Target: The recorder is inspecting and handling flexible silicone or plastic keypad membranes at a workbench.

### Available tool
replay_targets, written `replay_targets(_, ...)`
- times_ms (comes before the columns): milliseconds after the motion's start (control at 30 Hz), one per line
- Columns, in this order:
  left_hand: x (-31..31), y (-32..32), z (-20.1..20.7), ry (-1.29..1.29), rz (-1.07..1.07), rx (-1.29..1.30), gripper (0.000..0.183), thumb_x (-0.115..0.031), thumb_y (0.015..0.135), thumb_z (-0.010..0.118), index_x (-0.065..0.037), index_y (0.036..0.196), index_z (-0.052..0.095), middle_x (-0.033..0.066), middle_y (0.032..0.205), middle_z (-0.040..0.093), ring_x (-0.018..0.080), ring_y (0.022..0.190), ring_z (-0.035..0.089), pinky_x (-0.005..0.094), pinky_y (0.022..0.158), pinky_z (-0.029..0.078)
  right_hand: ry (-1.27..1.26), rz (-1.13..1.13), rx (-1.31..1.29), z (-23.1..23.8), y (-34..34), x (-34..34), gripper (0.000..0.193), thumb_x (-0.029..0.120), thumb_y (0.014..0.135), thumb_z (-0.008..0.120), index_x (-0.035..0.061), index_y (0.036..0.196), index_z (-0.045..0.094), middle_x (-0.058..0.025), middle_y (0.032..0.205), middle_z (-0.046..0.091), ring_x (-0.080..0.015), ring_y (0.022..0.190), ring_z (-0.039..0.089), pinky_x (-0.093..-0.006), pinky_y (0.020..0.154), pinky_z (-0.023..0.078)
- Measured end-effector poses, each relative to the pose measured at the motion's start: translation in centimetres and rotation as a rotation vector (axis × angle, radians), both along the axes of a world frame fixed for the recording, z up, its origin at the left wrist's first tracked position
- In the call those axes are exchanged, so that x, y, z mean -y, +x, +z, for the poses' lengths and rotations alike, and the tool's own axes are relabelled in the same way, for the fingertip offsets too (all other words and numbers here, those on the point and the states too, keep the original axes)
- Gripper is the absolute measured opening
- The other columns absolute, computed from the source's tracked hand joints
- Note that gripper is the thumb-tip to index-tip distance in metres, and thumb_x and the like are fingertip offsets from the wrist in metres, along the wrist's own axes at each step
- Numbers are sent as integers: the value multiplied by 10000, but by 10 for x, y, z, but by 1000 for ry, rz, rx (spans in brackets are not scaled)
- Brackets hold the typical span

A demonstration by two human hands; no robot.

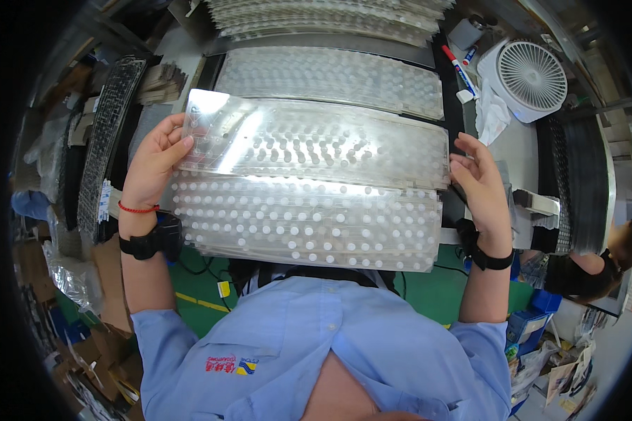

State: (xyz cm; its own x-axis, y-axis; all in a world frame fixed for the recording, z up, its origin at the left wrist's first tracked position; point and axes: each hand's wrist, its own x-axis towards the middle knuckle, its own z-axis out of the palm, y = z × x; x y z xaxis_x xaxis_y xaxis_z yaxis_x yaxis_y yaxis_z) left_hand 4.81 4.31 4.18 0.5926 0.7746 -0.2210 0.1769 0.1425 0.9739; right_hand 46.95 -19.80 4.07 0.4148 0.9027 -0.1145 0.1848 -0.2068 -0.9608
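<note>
My left hand is closed on the left end of a long clear plastic sheet, thumb on top and fingers behind the edge. Light glares off the sheet near that end, which looks tilted up. At its right end is my right hand, fingers loosely bent and apart, the tips close beside the edge; whether they touch it is hard to tell. Beneath and nearer to me lies a stack of clear sheets with rows of white round dots. Farther off is another stack of dotted sheets.
Many layered sheets are piled at the far edge. Back right stand a white fan, a red marker and crumpled tissue. Dark racks of sheets line the left side. Another person is at the right.
</note>
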Motion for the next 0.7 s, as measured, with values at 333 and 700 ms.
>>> replay_targets(333,-7,-6,0,46,26,-113,284,-70,941,539,-28,1217,486,49,1084,654,52,838,604,206,725,501,27,-138,-85,-7,1,-8,524,-53,839,626,-25,1327,437,-49,941,572,-68,753,560,-197,649,455)
replay_targets(700,5,1,6,188,86,-328,552,-141,936,568,6,1425,357,154,1414,434,209,1256,437,307,1025,361,-52,-123,-46,-13,2,-16,513,26,881,625,-61,1344,420,-92,1080,593,-123,954,564,-242,817,462)
